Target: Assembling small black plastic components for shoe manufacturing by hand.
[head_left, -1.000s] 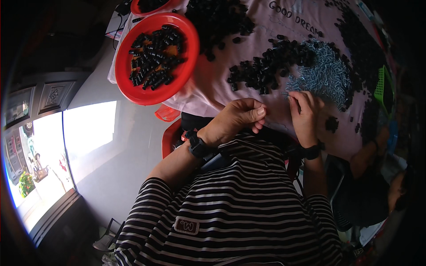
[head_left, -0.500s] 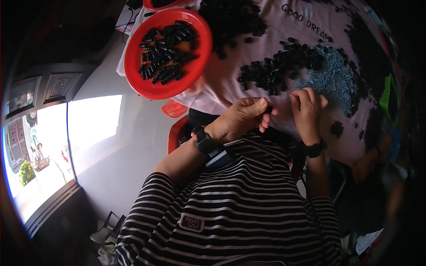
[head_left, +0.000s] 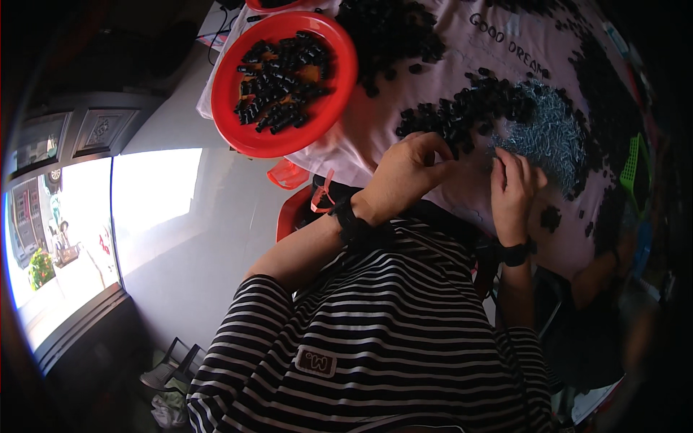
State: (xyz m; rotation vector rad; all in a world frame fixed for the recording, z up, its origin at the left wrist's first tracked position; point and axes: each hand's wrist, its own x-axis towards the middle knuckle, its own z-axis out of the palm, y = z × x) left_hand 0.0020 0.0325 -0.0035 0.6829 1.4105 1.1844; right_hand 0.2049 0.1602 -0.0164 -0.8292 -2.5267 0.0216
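My left hand [head_left: 413, 172] is turned palm down at the near edge of a heap of small black cylindrical parts [head_left: 476, 101]. Its thumb and fingers close around a small black part, mostly hidden by the hand. Just right of it, my right hand [head_left: 515, 191] is raised with curled fingers, beside a pile of thin silvery-blue metal pieces [head_left: 545, 141] that look like screws or pins. Whatever its fingertips pinch is too small to make out. Both wrists wear black bands.
A red round tray [head_left: 225, 119] with several black ribbed pieces [head_left: 278, 83] stands at the table's left edge. Larger black heaps [head_left: 390, 36] lie at the back on the pink cloth [head_left: 462, 43]. A green mesh basket [head_left: 635, 173] and another person's arm [head_left: 595, 278] are at right.
My left hand has rolled from thumb-up to palm down and moved forward to the black parts. My right hand has shifted slightly right and back toward me. The view has also shifted a little.
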